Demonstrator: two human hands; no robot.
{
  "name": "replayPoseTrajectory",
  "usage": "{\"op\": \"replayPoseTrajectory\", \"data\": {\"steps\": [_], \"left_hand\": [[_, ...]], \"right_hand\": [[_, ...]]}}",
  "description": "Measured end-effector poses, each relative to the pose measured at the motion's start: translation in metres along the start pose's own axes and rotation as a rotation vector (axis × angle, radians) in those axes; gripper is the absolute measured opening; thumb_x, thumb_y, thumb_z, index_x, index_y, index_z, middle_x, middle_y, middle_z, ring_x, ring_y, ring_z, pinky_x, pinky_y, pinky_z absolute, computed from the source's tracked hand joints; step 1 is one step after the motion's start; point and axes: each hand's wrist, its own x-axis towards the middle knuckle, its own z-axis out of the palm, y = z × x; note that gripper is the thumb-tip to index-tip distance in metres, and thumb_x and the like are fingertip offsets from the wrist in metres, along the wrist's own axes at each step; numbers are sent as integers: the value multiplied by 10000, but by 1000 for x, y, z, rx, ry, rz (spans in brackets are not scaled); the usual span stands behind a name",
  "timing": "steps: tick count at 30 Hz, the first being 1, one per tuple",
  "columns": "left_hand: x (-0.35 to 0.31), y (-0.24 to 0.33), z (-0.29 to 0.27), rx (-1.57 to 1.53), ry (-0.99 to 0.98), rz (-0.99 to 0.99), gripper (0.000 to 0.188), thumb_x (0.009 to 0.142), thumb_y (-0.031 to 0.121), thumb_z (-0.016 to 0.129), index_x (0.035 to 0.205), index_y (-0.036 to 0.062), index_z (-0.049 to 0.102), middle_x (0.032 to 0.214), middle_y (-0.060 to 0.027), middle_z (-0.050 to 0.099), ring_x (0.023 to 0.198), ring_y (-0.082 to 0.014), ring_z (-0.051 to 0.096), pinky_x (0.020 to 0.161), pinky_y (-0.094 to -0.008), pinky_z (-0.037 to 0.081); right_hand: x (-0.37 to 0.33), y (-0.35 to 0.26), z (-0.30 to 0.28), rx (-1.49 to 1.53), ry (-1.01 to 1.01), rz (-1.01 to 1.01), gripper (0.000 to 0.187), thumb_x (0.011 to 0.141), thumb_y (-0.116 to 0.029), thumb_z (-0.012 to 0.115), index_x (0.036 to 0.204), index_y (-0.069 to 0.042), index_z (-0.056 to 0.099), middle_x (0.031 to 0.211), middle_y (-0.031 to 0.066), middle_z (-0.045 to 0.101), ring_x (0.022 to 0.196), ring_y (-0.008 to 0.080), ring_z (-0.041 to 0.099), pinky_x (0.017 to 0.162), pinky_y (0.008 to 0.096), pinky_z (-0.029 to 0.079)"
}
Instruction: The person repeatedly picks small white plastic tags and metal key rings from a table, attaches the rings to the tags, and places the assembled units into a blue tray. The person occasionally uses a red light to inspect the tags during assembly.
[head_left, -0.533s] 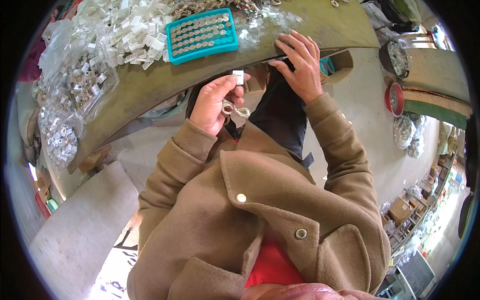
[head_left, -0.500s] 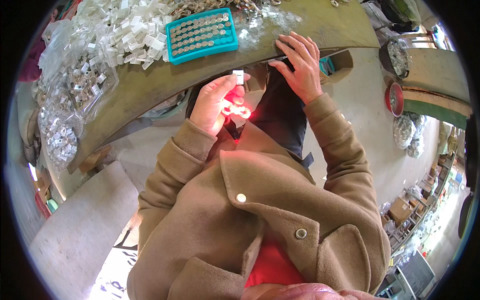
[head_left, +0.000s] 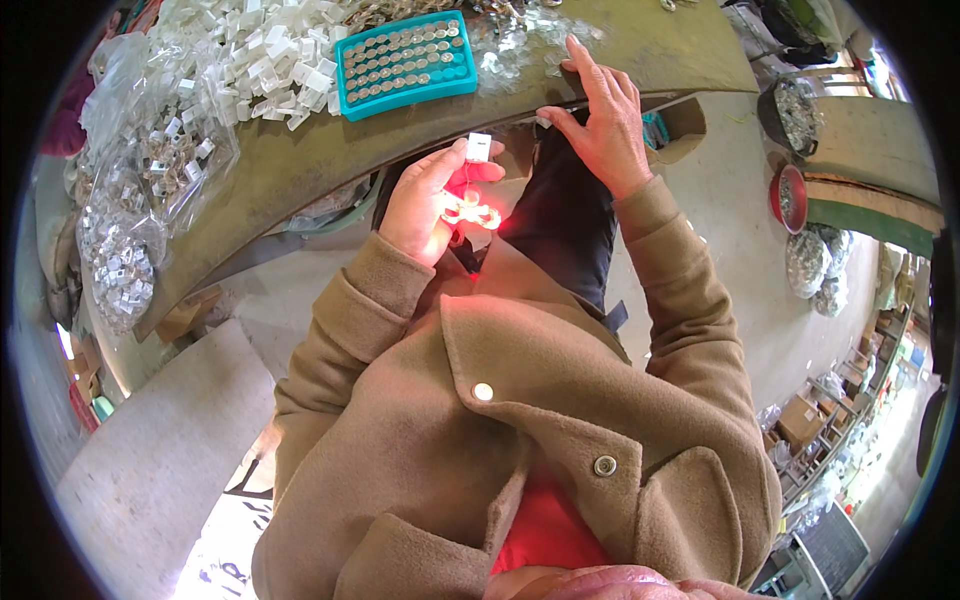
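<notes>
Between the thumb and fingers of my left hand (head_left: 425, 200) is a small white battery box (head_left: 479, 147). A loop of string lights (head_left: 470, 213) hangs from it and glows bright red against my palm. My right hand (head_left: 610, 130) rests at the table's edge, index finger stretched forward and thumb apart. Its fingertips are close to thin clear plastic bits (head_left: 520, 50) scattered on the tabletop. Just ahead of my left hand stands a turquoise tray (head_left: 410, 108) with rows of round silver button cells (head_left: 400, 65).
White plastic cases (head_left: 275, 60) lie heaped at the far left of the worn table (head_left: 660, 50). Clear bags of small white parts (head_left: 125, 270) hang over its left edge. An open cardboard box (head_left: 680, 130) sits under the table; a red bowl (head_left: 791, 198) stands at the right.
My right hand's index finger has stretched out further over the table, while its other fingers have curled. My left hand has tilted the white box slightly and raised it a little; the red lights stay lit.
</notes>
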Motion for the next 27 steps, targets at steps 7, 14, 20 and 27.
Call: {"op": "replayPoseTrajectory", "data": {"steps": [7, 14, 20, 27], "left_hand": [[-4, -1, 1, -17, 0, -4, 410, 1023, 329, 518, 1250, 0, 610, 888, -12, 668, 675, -70, 507, 586, -225, 440], [-4, -1, 0, -24, 5, -14, 404, 1023, 326, 517, 1242, 2, 616, 875, -8, 663, 666, -67, 501, 594, -215, 433], [3, 2, 1, 81, -13, -16, 380, 1030, 292, 505, 1252, 1, 606, 935, -43, 677, 658, -72, 524, 610, -237, 488], [22, 5, 26, 145, -82, 120, 304, 1020, 235, 539, 1190, -3, 621, 993, -66, 688, 732, -82, 613, 673, -266, 564]], "right_hand": [[-10, 8, 8, 0, 131, -78, 467, 773, -212, 781, 1218, -132, 662, 1203, 74, 607, 1108, 288, 541, 968, 414, 418], [-9, 8, 11, -36, 150, -95, 331, 773, -201, 774, 1077, -94, 699, 1121, 54, 631, 1042, 285, 571, 937, 408, 438], [-5, 6, 4, -3, 113, -96, 288, 761, -157, 775, 1031, -84, 708, 1058, 45, 654, 996, 266, 593, 882, 382, 486], [-10, 14, 9, 62, 177, -125, 220, 754, -100, 760, 971, -95, 726, 1003, 25, 668, 939, 252, 613, 848, 374, 504]]}}
